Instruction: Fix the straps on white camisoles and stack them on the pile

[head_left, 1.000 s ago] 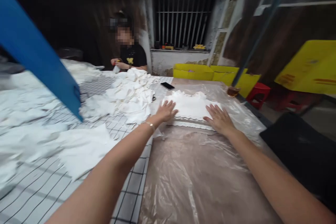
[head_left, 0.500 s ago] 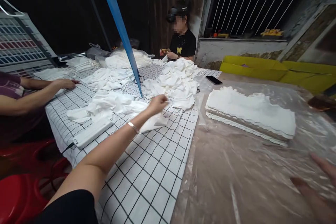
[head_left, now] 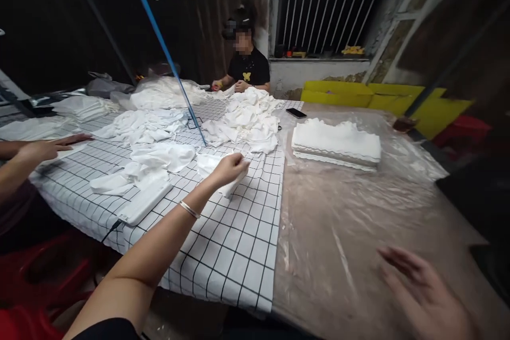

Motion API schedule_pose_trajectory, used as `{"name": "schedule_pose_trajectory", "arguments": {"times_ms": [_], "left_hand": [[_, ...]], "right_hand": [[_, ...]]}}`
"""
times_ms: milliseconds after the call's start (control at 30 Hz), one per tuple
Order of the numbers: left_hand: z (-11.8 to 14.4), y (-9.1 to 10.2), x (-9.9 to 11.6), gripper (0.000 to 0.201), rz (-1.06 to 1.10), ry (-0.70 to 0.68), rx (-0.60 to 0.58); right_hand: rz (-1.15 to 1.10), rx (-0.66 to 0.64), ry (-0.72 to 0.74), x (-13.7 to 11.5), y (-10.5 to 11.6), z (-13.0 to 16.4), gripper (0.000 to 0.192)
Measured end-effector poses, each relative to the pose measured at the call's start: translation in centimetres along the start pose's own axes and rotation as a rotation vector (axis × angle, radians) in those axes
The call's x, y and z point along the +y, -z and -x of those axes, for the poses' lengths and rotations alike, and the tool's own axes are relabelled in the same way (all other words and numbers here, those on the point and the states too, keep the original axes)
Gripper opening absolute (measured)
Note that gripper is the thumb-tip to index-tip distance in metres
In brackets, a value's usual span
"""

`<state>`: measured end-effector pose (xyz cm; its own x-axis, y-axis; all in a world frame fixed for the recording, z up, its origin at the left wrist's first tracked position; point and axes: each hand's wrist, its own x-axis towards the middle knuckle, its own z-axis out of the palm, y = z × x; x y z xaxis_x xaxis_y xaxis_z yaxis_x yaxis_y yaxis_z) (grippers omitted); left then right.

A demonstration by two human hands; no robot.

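My left hand [head_left: 230, 168] is closed on a white cloth piece [head_left: 212, 165] that lies on the black-and-white checked tablecloth [head_left: 235, 239]. A thin bracelet sits on that wrist. My right hand [head_left: 422, 292] hovers with fingers spread over the clear plastic sheet [head_left: 350, 223] at the near right and holds nothing. A neat stack of white cloth pieces [head_left: 337, 142] rests on the plastic farther back. Loose white pieces are heaped in a pile [head_left: 249, 119] beyond my left hand.
A seated person in a black shirt [head_left: 247, 69] works at the far end. Another person's hand [head_left: 43, 147] rests on the table at left. A phone [head_left: 296, 112] lies near the pile. A blue pole [head_left: 163, 48] slants down to the table. Yellow bins [head_left: 350, 93] stand behind.
Both my hands have left the neat stack. My left hand swung left to the loose pieces and closed on one, and my right hand drew back toward me. The view turned left.
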<state>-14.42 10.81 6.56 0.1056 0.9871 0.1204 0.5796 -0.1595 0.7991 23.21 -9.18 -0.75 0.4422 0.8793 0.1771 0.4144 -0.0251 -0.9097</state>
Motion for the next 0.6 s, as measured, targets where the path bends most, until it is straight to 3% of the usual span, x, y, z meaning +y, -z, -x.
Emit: {"name": "schedule_pose_trajectory", "arguments": {"times_ms": [133,300,400,467,600], "left_hand": [[0.4,-0.3,5.1,0.027,0.503,0.170,-0.203],[1.8,-1.5,11.1,0.017,0.780,0.212,-0.458],[2.6,-2.5,13.6,0.012,0.829,0.199,-0.612],[2.9,-3.3,14.7,0.010,0.845,0.207,-0.666],[3.1,-5.1,16.5,0.006,0.876,0.249,-0.723]], "right_hand": [[-0.110,-0.202,-0.031,-4.0,-4.6,1.3,0.047],[-0.153,-0.299,0.113,-7.7,-7.3,0.9,0.047],[-0.085,-0.247,0.160,-8.6,-6.8,-0.1,0.065],[-0.042,-0.173,0.205,-8.6,-5.9,-1.0,0.067],[0.143,0.124,0.436,-8.0,-3.7,-2.1,0.061]]}}
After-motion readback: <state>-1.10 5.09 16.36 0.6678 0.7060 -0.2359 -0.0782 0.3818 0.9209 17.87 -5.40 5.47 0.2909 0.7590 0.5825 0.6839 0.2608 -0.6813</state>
